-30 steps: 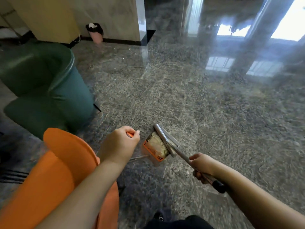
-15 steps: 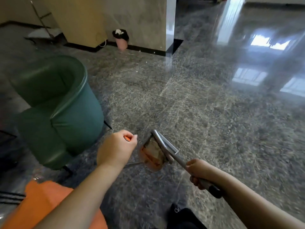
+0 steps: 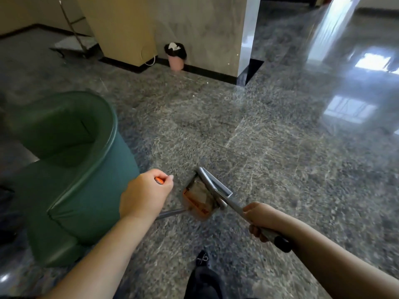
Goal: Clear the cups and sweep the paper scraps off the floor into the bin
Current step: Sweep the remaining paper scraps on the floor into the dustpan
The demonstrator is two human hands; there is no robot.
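Orange dustpan (image 3: 197,200) hangs just above the speckled grey stone floor (image 3: 269,147), paper scraps (image 3: 199,190) lying inside it. Left hand (image 3: 145,196) has its fingers (image 3: 166,180) curled tight round the dustpan's orange handle top (image 3: 159,180); thin metal rod (image 3: 170,213) runs from under the hand to the pan. Right hand (image 3: 260,219) grips the metal broom handle (image 3: 235,207), fingers wrapped round it, black end cap (image 3: 282,244) poking out behind the hand. Grey broom head (image 3: 212,183) sits against the pan's right edge. Pink bin (image 3: 176,56) with black liner and white paper on top stands far off against the wall base, well apart from the pan. Green armchair (image 3: 71,169) just left of the left hand. Dark shoe (image 3: 201,258) at bottom. Edges blurry.
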